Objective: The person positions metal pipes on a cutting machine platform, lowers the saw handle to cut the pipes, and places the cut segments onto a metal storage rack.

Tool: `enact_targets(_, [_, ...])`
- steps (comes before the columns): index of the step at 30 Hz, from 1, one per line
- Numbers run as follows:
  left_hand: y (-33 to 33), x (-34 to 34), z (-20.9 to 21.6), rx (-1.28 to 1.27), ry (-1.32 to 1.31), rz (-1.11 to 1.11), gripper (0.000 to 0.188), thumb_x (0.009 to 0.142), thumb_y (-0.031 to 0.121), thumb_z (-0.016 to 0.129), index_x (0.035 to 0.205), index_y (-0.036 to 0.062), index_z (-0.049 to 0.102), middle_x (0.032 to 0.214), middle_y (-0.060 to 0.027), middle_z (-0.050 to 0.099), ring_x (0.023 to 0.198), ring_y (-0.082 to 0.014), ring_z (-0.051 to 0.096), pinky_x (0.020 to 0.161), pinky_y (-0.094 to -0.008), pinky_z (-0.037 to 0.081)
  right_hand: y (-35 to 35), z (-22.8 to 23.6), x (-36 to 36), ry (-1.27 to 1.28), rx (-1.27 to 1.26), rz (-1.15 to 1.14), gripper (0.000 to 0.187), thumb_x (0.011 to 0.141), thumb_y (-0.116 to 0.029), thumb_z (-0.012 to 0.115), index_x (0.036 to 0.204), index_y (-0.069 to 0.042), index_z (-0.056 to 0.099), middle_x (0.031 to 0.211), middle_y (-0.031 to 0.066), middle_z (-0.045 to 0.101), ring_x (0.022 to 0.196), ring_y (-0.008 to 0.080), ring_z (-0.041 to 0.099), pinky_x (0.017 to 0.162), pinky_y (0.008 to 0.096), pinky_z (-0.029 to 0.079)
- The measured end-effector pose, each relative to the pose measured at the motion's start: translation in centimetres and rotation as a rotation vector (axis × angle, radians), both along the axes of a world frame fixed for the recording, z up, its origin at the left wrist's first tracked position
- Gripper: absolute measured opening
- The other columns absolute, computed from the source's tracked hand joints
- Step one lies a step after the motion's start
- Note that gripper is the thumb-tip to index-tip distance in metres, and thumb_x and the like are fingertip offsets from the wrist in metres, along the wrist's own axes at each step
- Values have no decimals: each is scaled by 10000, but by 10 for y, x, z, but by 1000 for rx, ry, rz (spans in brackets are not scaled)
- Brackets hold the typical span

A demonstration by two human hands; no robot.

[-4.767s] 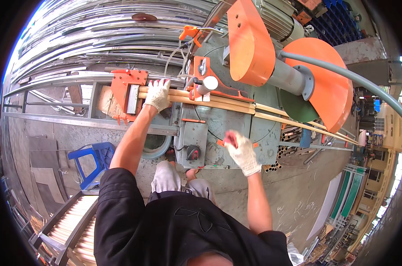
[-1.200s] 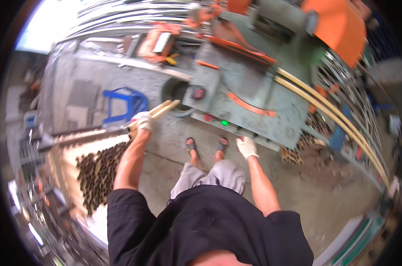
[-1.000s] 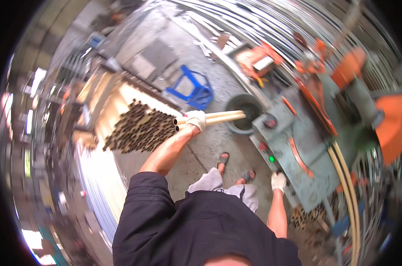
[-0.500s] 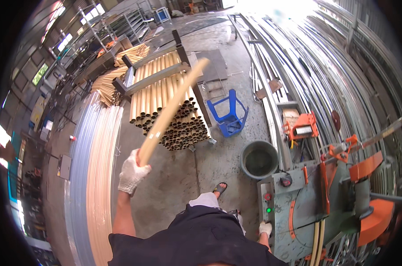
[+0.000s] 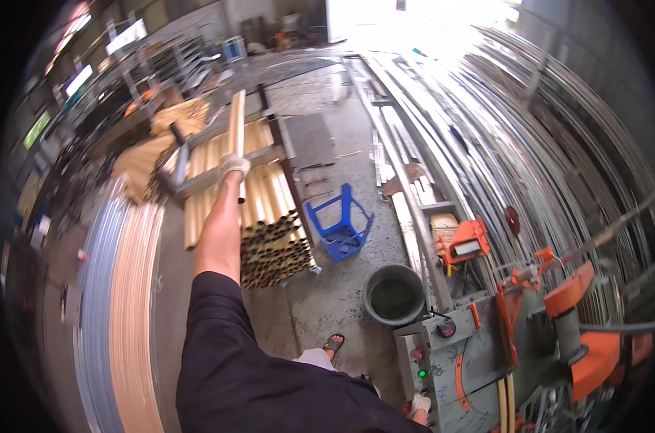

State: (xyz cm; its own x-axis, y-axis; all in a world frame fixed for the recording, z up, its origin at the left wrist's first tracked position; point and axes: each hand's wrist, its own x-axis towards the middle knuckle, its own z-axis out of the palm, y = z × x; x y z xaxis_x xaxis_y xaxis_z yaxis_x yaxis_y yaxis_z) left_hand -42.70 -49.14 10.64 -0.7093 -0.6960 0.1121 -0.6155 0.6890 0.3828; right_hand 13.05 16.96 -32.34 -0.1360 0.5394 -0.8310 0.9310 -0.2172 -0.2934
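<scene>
Gripping a short length of tan tubing in the gloved left hand, with the arm stretched out above the stacked tubes in the metal rack. Pointing one end away and the dark-mouthed end back toward the body; being unable to tell, for the blur, whether holding one length or a close pair, or whether touching the stacked tubes. Gripping closer to the near end, so probably loading the wrist and wanting a firm hold against a dipping far end. Best aiming the tan tubing parallel to the stacked tubes, passing clear of the upright post, and watching both ends rather than only the nearer one. Probably gaining control by bending the elbow a little instead of overreaching. Standing near the grey bucket, so best minding the footing too. Holding the gloved right hand low, just beside the edge of the saw desk, near the lit green button; being unable to tell whether gripping or loose there, but wisely being well apart from the orange blade guard.
</scene>
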Motion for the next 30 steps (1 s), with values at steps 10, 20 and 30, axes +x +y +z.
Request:
enact_targets(10, [1, -168, -56, -179, -52, -567, 651, 798, 486, 716, 1237, 14, 624, 1164, -195, 645, 1043, -296, 632, 907, -391, 500, -78, 51, 59, -80, 159, 248, 389, 806, -326, 582, 897, 34, 698, 813, 228, 703, 661, 314, 702, 614, 442, 543])
enact_targets(20, [116, 15, 63, -162, 46, -802, 641, 851, 445, 725, 1237, -46, 577, 1063, -182, 640, 897, -275, 627, 813, -378, 494, 118, 121, 158, 0, 970, -169, 218, 856, -174, 570, 1000, -44, 668, 958, 218, 706, 889, 349, 695, 776, 432, 550])
enact_targets(30, [390, 244, -125, 240, -737, -1283, 661, 806, 310, 787, 1288, -49, 512, 1020, -172, 676, 826, -254, 659, 728, -384, 541, 344, 130, 93, -351, 849, 530, 622, 909, -57, 490, 1511, -101, 337, 1508, 262, 372, 1064, 402, 661, 873, 462, 555])
